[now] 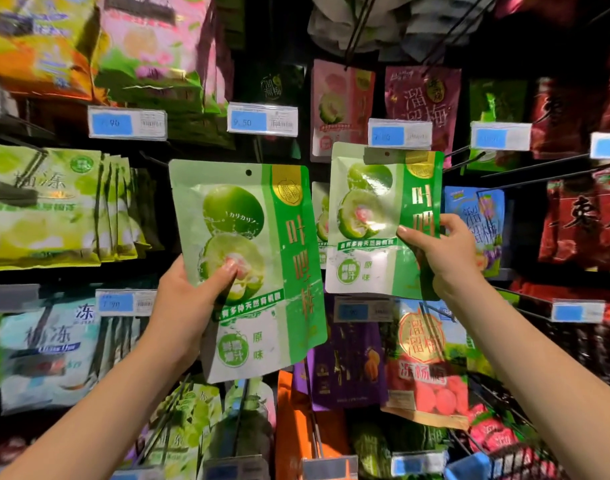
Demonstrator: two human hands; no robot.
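My left hand (189,303) grips a green plum snack pouch (258,216) by its lower left side, thumb pressed on the front, holding it up in front of the display. My right hand (442,254) pinches a second, identical green pouch (369,216) at its right edge, thumb on the front. That pouch sits at the top against a peg hook with a price tag (399,134); I cannot tell whether it hangs on the hook. More pouches of the same kind (320,216) hang behind it.
A store display wall of hanging snack bags surrounds both hands: yellow-green bags (54,206) at left, red bags (580,220) at right, purple and orange bags (348,362) below. Metal peg hooks (525,168) with blue price tags jut outward.
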